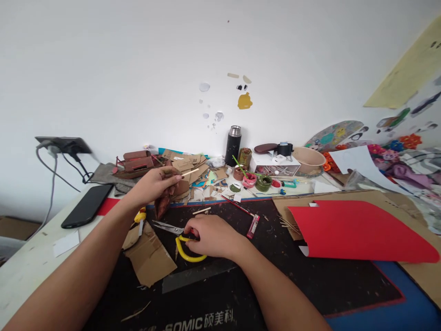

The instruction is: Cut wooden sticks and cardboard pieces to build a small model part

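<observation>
My left hand [156, 183] is raised above the black mat [220, 294] and grips a brown cardboard piece [164, 202] together with a thin wooden stick [190, 173] that pokes out to the right. My right hand [212, 235] rests on the mat with its fingers in the yellow handles of a pair of scissors [179, 234], whose metal blades point left and lie flat.
Cardboard scraps [149, 259] lie left of the scissors. A black phone [87, 205] sits at the left, a red paper sheet [358, 230] on cardboard at the right. Paint pots [257, 180], a thermos [233, 145], a brown cardboard model [136, 164] and a lighter [253, 226] crowd the back.
</observation>
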Motion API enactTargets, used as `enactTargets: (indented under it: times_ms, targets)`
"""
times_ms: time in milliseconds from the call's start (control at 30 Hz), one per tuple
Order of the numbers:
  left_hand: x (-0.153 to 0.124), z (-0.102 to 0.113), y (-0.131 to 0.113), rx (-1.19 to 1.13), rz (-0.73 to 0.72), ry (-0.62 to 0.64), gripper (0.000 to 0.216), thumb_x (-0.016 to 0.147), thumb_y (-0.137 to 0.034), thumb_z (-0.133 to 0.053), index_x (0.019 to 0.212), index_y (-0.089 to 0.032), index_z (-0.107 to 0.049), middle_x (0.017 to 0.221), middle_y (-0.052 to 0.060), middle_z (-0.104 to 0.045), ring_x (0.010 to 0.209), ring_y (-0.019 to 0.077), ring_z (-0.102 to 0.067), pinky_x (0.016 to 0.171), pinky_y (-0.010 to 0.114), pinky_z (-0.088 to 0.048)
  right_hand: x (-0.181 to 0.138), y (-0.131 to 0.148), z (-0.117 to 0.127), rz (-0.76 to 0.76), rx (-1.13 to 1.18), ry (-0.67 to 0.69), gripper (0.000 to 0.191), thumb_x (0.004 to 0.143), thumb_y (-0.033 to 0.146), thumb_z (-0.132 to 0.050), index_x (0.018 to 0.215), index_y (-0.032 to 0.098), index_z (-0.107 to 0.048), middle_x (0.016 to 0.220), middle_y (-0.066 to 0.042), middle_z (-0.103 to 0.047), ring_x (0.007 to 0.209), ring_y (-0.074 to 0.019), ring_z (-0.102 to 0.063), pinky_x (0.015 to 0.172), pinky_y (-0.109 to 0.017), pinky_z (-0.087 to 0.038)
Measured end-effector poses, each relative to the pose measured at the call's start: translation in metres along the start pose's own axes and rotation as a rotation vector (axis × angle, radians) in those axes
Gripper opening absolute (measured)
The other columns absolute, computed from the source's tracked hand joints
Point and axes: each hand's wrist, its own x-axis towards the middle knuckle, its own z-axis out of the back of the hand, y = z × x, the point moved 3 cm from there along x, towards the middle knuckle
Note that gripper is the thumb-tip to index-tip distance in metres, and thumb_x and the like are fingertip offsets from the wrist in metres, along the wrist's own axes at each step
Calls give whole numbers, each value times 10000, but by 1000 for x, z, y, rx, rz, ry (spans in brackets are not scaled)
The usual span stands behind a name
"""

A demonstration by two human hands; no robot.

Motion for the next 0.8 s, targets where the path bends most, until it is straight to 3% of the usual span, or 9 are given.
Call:
enactTargets:
  times_ms: [133, 300, 467, 567, 667, 800]
  targets:
    - [-2, 3, -7, -184, -21, -70, 441, 757, -588, -822, 802, -194, -630, 610, -37, -586, 503, 112, -514, 476, 222, -402, 0, -2, 1, -55, 264, 26, 153, 843, 250, -771, 991, 213, -778, 799, 11, -715, 687, -145, -600, 619, -255, -378]
    - [-5, 13, -14, -366, -98, -216, 345, 813, -478, -804, 776, -190, -618, 622, -22, -602, 501, 111, -519, 481, 232, -410, 5, -13, -3, -81, 729, 37, 113, 871, 276, -757, 940, 187, -769, 813, -2, -709, 702, -142, -598, 649, -255, -443]
    - [-4, 29, -10, -578, -146, -346, 246, 839, -361, -793, 788, -178, -636, 661, -32, -603, 507, 76, -511, 466, 194, -382, 4, -18, 8, -128, 1140, -101, 352, 782, 466, -880, 933, 179, -745, 765, 11, -683, 638, -130, -591, 581, -237, -429]
    - [-3, 26, -6, -605, -94, -329, 244, 821, -357, -807, 813, -166, -654, 693, -15, -643, 514, 84, -558, 466, 193, -420, 3, -21, 19, -143, 1273, -224, 374, 809, 491, -857, 966, 175, -731, 708, 18, -660, 574, -126, -600, 533, -227, -434]
    - [-2, 11, -3, -646, 78, -259, 242, 791, -315, -842, 874, -156, -680, 751, 34, -728, 628, 140, -690, 580, 225, -554, 3, -24, 26, -123, 1357, -325, 393, 796, 476, -868, 1014, 177, -733, 729, 17, -659, 572, -138, -640, 514, -226, -454]
    - [-5, -9, -9, -767, 139, -135, 280, 767, -279, -871, 918, -168, -664, 959, 94, -804, 774, 198, -770, 738, 329, -649, 5, -23, 25, -118, 1412, -320, 422, 761, 472, -895, 1003, 172, -724, 766, 6, -673, 572, -148, -666, 490, -221, -455]
